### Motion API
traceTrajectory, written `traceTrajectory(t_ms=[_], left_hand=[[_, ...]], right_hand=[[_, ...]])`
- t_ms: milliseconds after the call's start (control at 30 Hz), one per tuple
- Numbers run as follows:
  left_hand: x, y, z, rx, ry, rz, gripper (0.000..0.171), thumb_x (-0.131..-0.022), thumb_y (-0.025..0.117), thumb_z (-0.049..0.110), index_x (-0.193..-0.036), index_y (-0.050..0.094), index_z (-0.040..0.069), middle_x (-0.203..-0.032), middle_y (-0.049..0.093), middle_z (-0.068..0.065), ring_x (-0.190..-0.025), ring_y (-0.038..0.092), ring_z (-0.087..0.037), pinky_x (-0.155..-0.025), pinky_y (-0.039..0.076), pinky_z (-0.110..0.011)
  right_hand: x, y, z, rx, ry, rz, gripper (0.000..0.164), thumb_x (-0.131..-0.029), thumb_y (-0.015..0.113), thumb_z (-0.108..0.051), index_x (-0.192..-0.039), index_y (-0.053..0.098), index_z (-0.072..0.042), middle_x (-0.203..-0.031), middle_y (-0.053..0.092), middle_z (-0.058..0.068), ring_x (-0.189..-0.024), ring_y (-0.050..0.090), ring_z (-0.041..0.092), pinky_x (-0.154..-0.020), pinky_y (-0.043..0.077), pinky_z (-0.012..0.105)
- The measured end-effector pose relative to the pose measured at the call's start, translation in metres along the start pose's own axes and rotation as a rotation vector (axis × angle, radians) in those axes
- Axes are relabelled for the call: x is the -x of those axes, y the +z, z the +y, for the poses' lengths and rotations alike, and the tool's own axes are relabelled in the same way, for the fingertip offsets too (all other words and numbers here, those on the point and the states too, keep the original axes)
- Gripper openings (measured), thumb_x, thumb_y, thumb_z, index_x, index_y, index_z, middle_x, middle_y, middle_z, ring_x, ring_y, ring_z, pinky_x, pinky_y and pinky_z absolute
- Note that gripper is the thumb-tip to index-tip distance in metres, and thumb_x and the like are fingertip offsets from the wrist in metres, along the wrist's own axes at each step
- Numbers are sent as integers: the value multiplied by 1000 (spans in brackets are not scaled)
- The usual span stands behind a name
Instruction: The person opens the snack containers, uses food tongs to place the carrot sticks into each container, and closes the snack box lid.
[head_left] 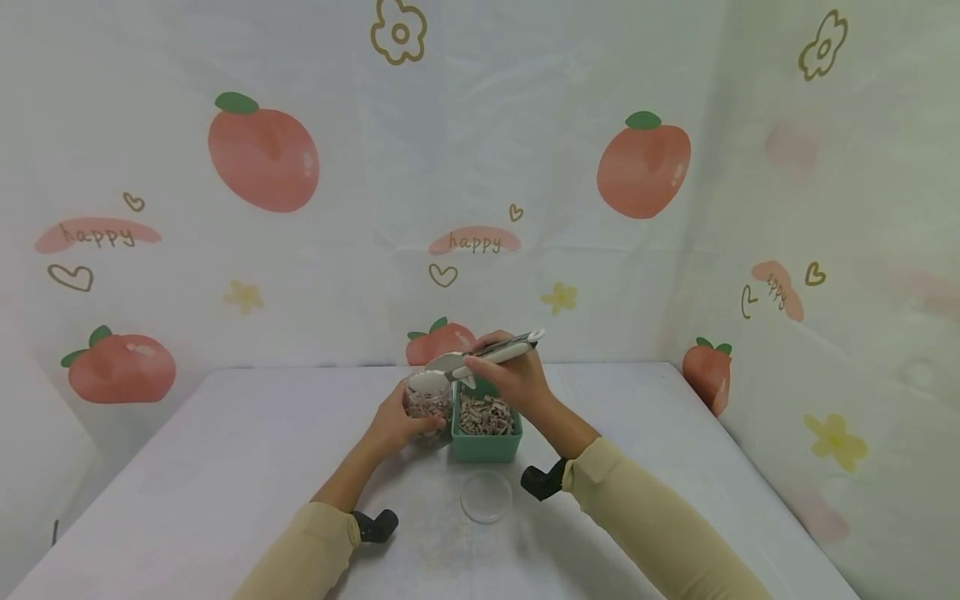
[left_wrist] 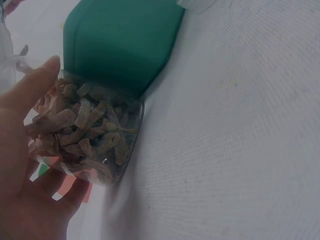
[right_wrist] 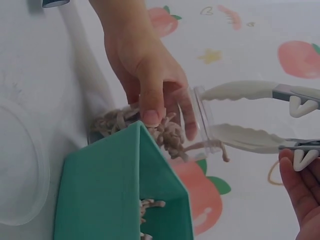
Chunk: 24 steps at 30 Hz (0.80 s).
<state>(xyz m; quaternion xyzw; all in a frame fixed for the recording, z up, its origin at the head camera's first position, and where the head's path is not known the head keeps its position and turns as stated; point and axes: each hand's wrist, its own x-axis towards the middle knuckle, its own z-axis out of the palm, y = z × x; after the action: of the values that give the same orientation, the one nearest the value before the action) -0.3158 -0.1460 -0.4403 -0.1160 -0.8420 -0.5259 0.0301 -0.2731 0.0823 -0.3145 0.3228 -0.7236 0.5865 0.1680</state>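
My left hand [head_left: 392, 425] grips a clear jar [left_wrist: 127, 142] partly filled with brownish dried strips [left_wrist: 95, 125], thumb on one side and fingers on the other. My right hand [head_left: 517, 379] holds a pair of tongs [head_left: 502, 350] with pale scalloped tips [right_wrist: 245, 135]. The tips stand apart at the jar's mouth, and nothing shows between them. One strip [right_wrist: 223, 150] pokes out past the jar's rim in the right wrist view. Against the jar's right side stands a green box [head_left: 486, 450] holding more of the same strips [head_left: 486, 414].
A round clear lid [head_left: 486, 497] lies on the white tabletop [head_left: 300, 442] in front of the green box. Behind the table hangs a white sheet [head_left: 480, 150] printed with fruit and flowers. Black wrist mounts [head_left: 543, 481] sit at both cuffs.
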Motion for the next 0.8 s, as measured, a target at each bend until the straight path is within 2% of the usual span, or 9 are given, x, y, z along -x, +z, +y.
traceTrajectory(t_ms=[67, 233, 300, 500, 800], left_hand=[[0, 0, 0, 3, -3, -1, 92, -74, 86, 35, -146, 34, 9, -130, 55, -12, -122, 50, -30, -101, 39, -50], [0, 1, -1, -17, 0, 6, 94, -73, 86, 38, -146, 34, 11, -132, 53, -11, -120, 50, -29, -97, 41, -50], [-1, 1, -1, -22, 10, 5, 94, -73, 86, 37, -147, 34, 12, -136, 51, -11, -122, 49, -29, -98, 40, -50], [-1, 0, -2, 4, 47, -14, 93, -74, 86, 29, -148, 33, 11, -143, 48, -9, -127, 46, -28, -104, 35, -49], [0, -1, 1, -10, 69, -10, 92, -75, 86, 28, -148, 34, 11, -142, 48, -9, -122, 48, -27, -101, 38, -47]], right_hand=[[-1, -1, 2, -31, 9, 13, 19, -85, 70, 5, -98, 62, 16, -92, 65, 26, -76, 63, 14, -68, 52, 26], [-6, -7, 22, -124, 3, 52, 15, -85, 69, 7, -97, 63, 14, -92, 64, 24, -76, 64, 15, -67, 52, 28], [-6, -12, 22, -127, -3, 61, 15, -85, 68, 8, -97, 63, 15, -91, 63, 24, -74, 64, 13, -67, 53, 27], [-3, -27, 2, -94, 40, 73, 19, -85, 66, 9, -98, 60, 20, -87, 64, 27, -70, 63, 9, -66, 53, 25], [3, -53, 33, -59, 76, 128, 13, -88, 68, 2, -96, 64, 12, -80, 69, 12, -66, 65, 21, -64, 55, 33]])
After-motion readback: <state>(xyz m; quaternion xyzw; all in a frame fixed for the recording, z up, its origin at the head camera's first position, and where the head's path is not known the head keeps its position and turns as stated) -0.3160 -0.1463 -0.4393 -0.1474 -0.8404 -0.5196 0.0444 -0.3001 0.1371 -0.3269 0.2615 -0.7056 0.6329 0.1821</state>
